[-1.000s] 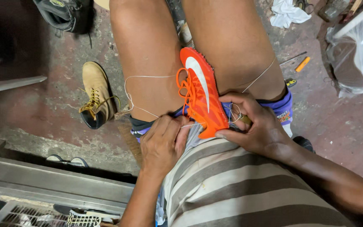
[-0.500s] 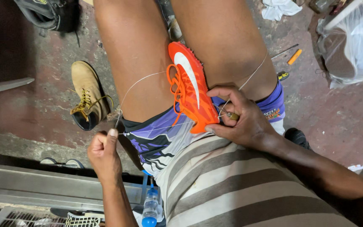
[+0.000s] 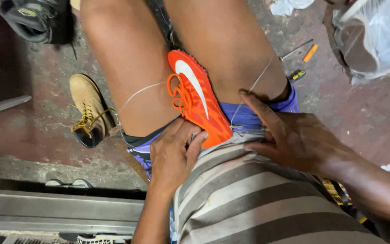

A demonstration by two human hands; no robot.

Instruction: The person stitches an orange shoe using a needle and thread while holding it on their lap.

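Tan leather boot [image 3: 88,110] lies on the stained concrete floor [image 3: 37,140], far left, laces loose, well apart from both hands. Metal step [image 3: 59,210] runs along lower left edge.

Left hand [image 3: 173,156]: rests on the lap at lower centre, fingers loosely curled, tips touching lower left edge of orange shoe [image 3: 197,99]. No full grasp seen; contact only, w/ thumb side against the shoe's heel end.

Orange shoe: wedged between the two thighs, white mark facing up, toe pointing away from the person, heel end at the hem of the purple shorts [image 3: 249,118].

White thread [image 3: 254,86]: one strand runs from the shoe's left side across the left thigh, another over the right thigh down beside right hand.

Right hand [image 3: 294,138]: fingers extended, flat on shorts and striped shirt [image 3: 249,203], just right of the shoe, not touching it. Whether it pinches the thread: cannot tell.

Far right: yellow-handled screwdriver [image 3: 304,52] and clear plastic bag [image 3: 375,38] on floor.
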